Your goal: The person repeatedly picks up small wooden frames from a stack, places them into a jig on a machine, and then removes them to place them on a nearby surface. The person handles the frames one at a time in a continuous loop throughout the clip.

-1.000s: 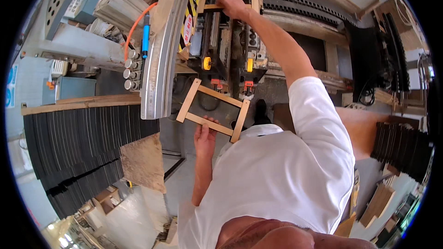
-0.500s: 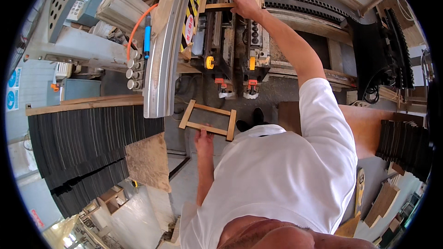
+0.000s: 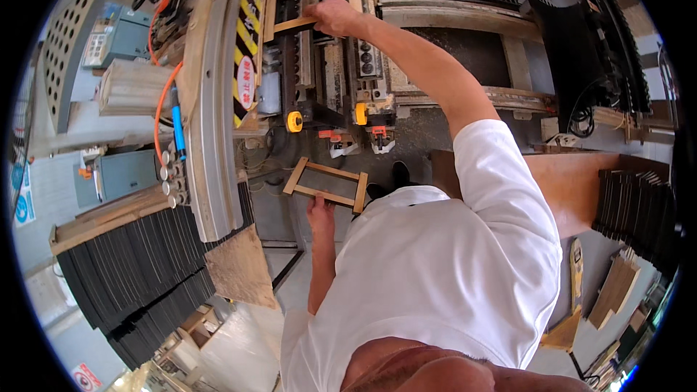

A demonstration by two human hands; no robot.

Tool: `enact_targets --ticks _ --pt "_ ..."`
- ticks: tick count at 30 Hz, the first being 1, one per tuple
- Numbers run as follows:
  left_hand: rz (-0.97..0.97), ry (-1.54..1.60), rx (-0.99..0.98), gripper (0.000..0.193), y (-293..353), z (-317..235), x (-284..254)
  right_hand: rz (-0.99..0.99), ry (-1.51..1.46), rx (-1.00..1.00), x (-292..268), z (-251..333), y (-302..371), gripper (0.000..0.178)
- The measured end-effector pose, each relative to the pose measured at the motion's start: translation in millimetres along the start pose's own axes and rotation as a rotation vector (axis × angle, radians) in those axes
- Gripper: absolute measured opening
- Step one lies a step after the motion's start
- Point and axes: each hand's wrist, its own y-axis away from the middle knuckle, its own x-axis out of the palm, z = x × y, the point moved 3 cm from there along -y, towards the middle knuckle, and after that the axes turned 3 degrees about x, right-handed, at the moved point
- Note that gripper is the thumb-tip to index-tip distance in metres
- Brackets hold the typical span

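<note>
Frame [image 3: 335,197] near left, its near rail pinched in left hand [image 3: 319,215]. Right hand [image 3: 332,17] far, fingers bent at second frame [image 3: 292,26] on machine [image 3: 367,62]; cannot tell if gripping.

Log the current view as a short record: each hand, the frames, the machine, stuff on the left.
left hand: holding a small wooden frame by its near bar
right hand: fingers at near bar of second wooden frame; grip unclear
frames: apart, second farther from the body
machine: under second frame; yellow knobs on near side
left side: metal beam, orange hose, black stack
</note>
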Motion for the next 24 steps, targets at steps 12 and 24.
enact_targets --ticks 12,24 --pt "-0.173 -0.114 0.063 0.026 14 -11 5 0.057 0.313 -0.125 -12 1 -2 0.045" --pt "-0.219 -0.104 0.108 0.018 22 4 3 0.098 0.36 -0.14 -15 11 -11 0.061"
